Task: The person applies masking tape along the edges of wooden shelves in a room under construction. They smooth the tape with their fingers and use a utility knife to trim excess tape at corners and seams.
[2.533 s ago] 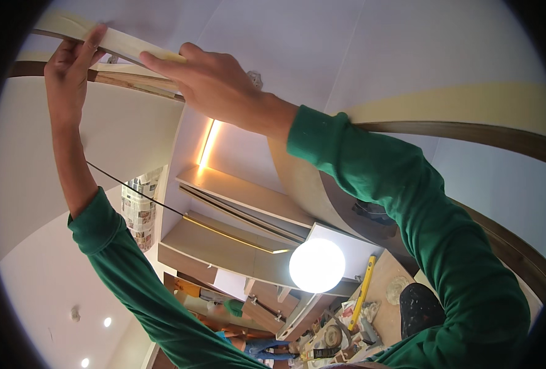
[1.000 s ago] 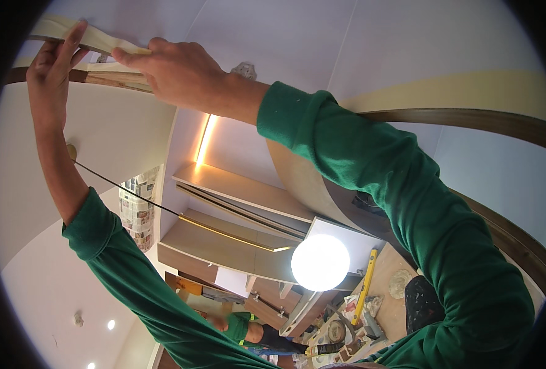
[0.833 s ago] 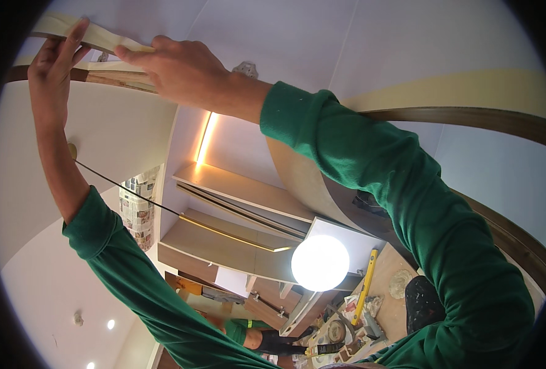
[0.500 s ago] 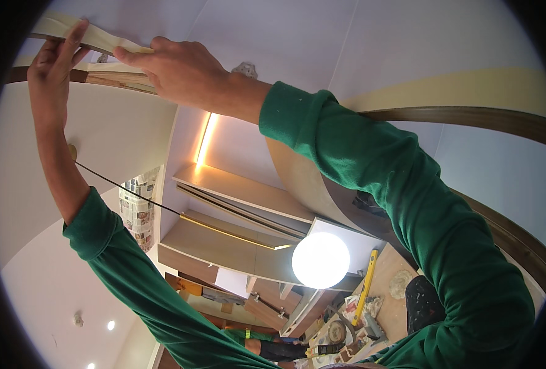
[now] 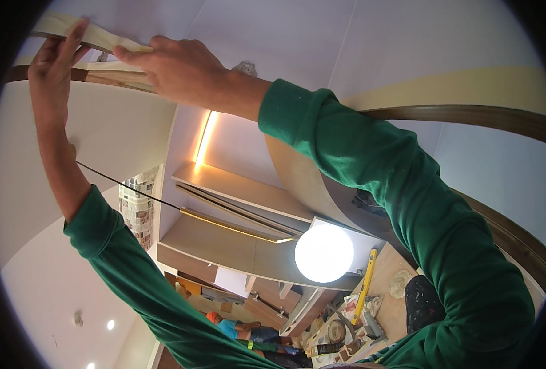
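At the upper left, a pale cream strip [image 5: 110, 42] with a dark lower edge runs along a lilac wall. My left hand [image 5: 52, 69] grips it near its far left part, one finger raised over its face and the others behind or below. My right hand [image 5: 190, 71] is closed at the strip's right part, with the index finger pressed along it; the thumb is mostly hidden. Just below both hands is a curved wooden trim [image 5: 122, 81], part brown and part bare. On the right, a dark curved wooden edge [image 5: 470, 115] lies beneath a cream band [image 5: 463, 87].
A lit globe lamp [image 5: 324, 253] hangs below my right arm, joined to a brass and black rod [image 5: 125, 186]. Shelves [image 5: 242, 194] with a light strip [image 5: 206, 138] stand behind. Lower down are a yellow spirit level [image 5: 364, 288], cluttered tools [image 5: 340, 332] and another person [image 5: 231, 327].
The globe lamp has swung slightly right and up. Another person in a blue top has come into view at the bottom. Both my hands stay nearly where they were on the strip.
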A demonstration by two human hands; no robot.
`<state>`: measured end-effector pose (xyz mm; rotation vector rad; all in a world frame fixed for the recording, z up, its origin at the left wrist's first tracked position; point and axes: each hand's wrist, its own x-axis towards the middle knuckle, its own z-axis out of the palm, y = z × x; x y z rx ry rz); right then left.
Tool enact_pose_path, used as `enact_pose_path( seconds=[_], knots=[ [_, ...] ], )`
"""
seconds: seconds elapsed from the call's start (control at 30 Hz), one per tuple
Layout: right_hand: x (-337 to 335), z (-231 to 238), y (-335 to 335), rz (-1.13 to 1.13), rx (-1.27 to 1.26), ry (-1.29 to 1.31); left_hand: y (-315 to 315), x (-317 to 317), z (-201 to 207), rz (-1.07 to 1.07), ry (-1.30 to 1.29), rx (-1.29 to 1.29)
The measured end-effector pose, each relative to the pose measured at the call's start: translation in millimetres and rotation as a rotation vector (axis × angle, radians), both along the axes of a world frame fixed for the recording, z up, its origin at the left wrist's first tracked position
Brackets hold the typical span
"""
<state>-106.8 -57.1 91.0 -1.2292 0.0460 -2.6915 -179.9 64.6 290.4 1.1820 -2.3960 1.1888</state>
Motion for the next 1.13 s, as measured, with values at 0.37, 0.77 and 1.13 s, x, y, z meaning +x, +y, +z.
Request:
enact_pose_path(
  seconds=[0.37,0.77,1.13],
  knots=[
    [3.2,1.3,-15.1,0.019,-0.029,0.015,-41.7,60.6,-34.4,-0.037,0.075,-0.064],
    [23.9,-41.0,-31.0,-0.011,-0.174,-0.339,-58.9,66.5,-11.3,-0.021,-0.018,-0.035],
    [28.2,-38.6,-37.3,-0.061,0.012,0.028,-60.0,63.1,-7.6,-0.02,-0.013,-0.004]
  ],
)
